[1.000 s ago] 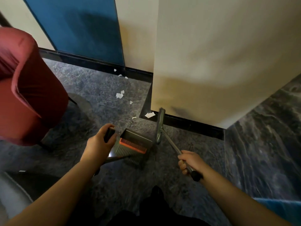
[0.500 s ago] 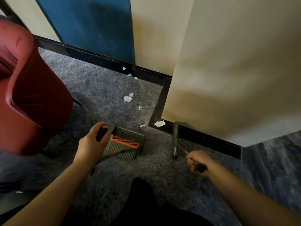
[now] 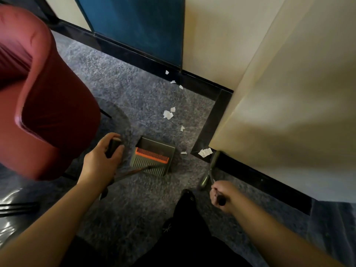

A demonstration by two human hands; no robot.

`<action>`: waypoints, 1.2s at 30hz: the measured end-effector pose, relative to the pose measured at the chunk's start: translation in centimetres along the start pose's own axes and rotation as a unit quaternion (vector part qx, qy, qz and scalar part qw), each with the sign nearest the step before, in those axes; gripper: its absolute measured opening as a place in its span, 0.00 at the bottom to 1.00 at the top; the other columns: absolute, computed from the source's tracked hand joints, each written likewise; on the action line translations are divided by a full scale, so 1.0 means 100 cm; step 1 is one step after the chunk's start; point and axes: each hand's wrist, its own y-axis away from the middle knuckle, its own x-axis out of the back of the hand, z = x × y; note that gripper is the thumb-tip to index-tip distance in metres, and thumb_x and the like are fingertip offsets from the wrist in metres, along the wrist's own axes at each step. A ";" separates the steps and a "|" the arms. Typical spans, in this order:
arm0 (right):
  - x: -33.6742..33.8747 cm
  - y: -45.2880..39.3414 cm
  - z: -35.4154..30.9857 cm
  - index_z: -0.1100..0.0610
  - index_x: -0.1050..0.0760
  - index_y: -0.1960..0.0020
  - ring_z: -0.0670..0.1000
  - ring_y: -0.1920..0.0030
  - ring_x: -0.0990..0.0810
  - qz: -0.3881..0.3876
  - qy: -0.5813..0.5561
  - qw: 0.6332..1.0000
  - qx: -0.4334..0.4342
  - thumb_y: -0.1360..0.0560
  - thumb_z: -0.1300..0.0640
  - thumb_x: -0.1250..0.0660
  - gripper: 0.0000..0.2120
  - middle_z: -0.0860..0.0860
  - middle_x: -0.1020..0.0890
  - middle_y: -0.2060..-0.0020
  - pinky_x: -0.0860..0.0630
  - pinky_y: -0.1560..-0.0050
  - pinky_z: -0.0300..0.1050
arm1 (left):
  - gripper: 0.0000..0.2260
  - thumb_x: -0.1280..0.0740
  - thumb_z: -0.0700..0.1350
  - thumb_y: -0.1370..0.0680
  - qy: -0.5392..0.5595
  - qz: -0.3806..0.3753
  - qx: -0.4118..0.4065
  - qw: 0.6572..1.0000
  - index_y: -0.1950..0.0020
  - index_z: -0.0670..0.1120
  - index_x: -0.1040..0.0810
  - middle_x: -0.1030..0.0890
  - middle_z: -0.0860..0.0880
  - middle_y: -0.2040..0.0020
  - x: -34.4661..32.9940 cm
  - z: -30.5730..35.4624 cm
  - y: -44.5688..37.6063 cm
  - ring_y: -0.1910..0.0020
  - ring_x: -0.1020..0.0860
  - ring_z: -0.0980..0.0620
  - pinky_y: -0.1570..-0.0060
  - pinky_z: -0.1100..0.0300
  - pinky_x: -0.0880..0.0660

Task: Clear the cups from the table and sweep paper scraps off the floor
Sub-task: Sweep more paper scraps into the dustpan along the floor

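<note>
A grey dustpan (image 3: 154, 158) with an orange comb strip sits on the grey carpet, its mouth facing the wall. My left hand (image 3: 103, 158) grips the top of its long dark handle. My right hand (image 3: 223, 195) grips the end of a broom's thin handle; the grey broom head (image 3: 209, 170) lies along the black baseboard, right of the dustpan. Several white paper scraps lie on the carpet: the largest scrap (image 3: 205, 152) at the baseboard corner just beyond the broom head, a pair of scraps (image 3: 168, 113) farther out, and small scraps (image 3: 173, 81) near the far wall.
A red upholstered chair (image 3: 44, 105) stands close on the left, its dark base beside the dustpan. A cream wall column (image 3: 289, 103) with black baseboard juts out on the right. A blue wall panel (image 3: 138, 26) is behind. My dark-clad leg (image 3: 185, 228) is at bottom centre.
The view has moved closer to the corner and tilted down. The broom head has drawn in along the baseboard toward my right hand, which now sits lower. The dustpan stays on the carpet.
</note>
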 end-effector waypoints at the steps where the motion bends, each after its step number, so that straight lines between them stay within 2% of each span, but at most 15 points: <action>1: -0.010 -0.001 -0.008 0.57 0.37 0.64 0.46 0.88 0.36 -0.001 -0.016 1.000 -0.003 0.19 0.64 0.51 0.16 0.53 0.34 0.79 0.39 0.85 0.30 | 0.14 0.32 0.50 0.22 0.000 0.007 0.004 1.000 0.50 0.71 0.29 0.20 0.51 0.65 0.000 0.002 -0.009 0.73 0.22 0.55 0.74 0.63 0.29; 3: -0.027 -0.001 -0.021 0.57 0.38 0.65 0.46 0.88 0.37 -0.008 -0.032 0.999 0.003 0.21 0.66 0.52 0.15 0.52 0.35 0.81 0.38 0.85 0.30 | 0.13 0.32 0.50 0.22 0.002 0.018 0.014 1.000 0.49 0.70 0.29 0.21 0.52 0.65 0.000 0.005 -0.022 0.73 0.22 0.54 0.73 0.59 0.28; 9: -0.062 0.001 -0.044 0.57 0.40 0.67 0.46 0.86 0.38 -0.042 -0.008 0.999 -0.008 0.22 0.67 0.52 0.16 0.51 0.37 0.81 0.41 0.84 0.30 | 0.11 0.33 0.52 0.22 0.007 0.040 0.040 0.998 0.43 0.66 0.28 0.20 0.55 0.62 0.003 -0.002 -0.051 0.69 0.22 0.53 0.70 0.59 0.28; 14: -0.087 -0.002 -0.064 0.56 0.40 0.65 0.44 0.85 0.38 -0.095 -0.031 0.995 -0.025 0.20 0.64 0.51 0.16 0.50 0.36 0.81 0.43 0.82 0.29 | 0.12 0.33 0.52 0.22 0.011 0.035 0.053 0.998 0.42 0.66 0.28 0.20 0.55 0.62 0.009 -0.006 -0.072 0.70 0.22 0.56 0.71 0.63 0.29; 18: -0.110 -0.012 -0.098 0.55 0.39 0.66 0.43 0.85 0.37 -0.122 -0.019 0.992 -0.020 0.18 0.61 0.51 0.17 0.48 0.35 0.80 0.44 0.83 0.32 | 0.12 0.33 0.52 0.22 0.015 0.024 0.046 0.999 0.43 0.67 0.28 0.20 0.53 0.64 0.019 -0.013 -0.096 0.71 0.22 0.54 0.70 0.58 0.26; 21: -0.132 -0.027 -0.130 0.55 0.38 0.65 0.43 0.84 0.37 -0.140 -0.029 0.990 -0.014 0.17 0.58 0.50 0.18 0.48 0.35 0.79 0.43 0.82 0.33 | 0.12 0.33 0.52 0.22 0.011 0.016 0.042 0.999 0.43 0.68 0.28 0.20 0.53 0.64 0.028 -0.024 -0.119 0.71 0.22 0.55 0.73 0.65 0.29; 24: -0.159 -0.036 -0.159 0.56 0.37 0.65 0.43 0.84 0.36 -0.148 -0.050 0.988 -0.004 0.17 0.57 0.50 0.18 0.47 0.34 0.79 0.40 0.83 0.33 | 0.12 0.32 0.51 0.22 0.010 0.009 0.037 0.999 0.45 0.68 0.28 0.20 0.53 0.64 0.036 -0.033 -0.141 0.72 0.23 0.56 0.76 0.69 0.31; 28: -0.187 -0.031 -0.171 0.56 0.37 0.64 0.43 0.84 0.36 -0.142 -0.080 0.986 0.022 0.17 0.58 0.49 0.16 0.48 0.33 0.80 0.39 0.84 0.33 | 0.13 0.31 0.51 0.23 0.018 -0.014 0.031 0.999 0.42 0.67 0.27 0.20 0.55 0.63 0.045 -0.040 -0.168 0.71 0.23 0.56 0.70 0.64 0.29; 32: -0.189 -0.014 -0.165 0.56 0.37 0.65 0.43 0.85 0.36 -0.123 -0.083 0.989 0.016 0.17 0.57 0.49 0.18 0.48 0.33 0.81 0.39 0.85 0.33 | 0.13 0.31 0.50 0.22 0.023 -0.054 0.018 0.998 0.43 0.66 0.28 0.20 0.55 0.62 0.058 -0.037 -0.195 0.69 0.22 0.55 0.69 0.64 0.29; 36: -0.187 -0.007 -0.163 0.57 0.38 0.66 0.44 0.86 0.35 -0.107 -0.104 0.989 -0.012 0.17 0.57 0.51 0.19 0.49 0.34 0.83 0.39 0.85 0.31 | 0.12 0.32 0.50 0.22 0.020 -0.089 0.004 0.996 0.44 0.67 0.28 0.20 0.56 0.59 0.074 -0.033 -0.217 0.69 0.22 0.55 0.73 0.67 0.29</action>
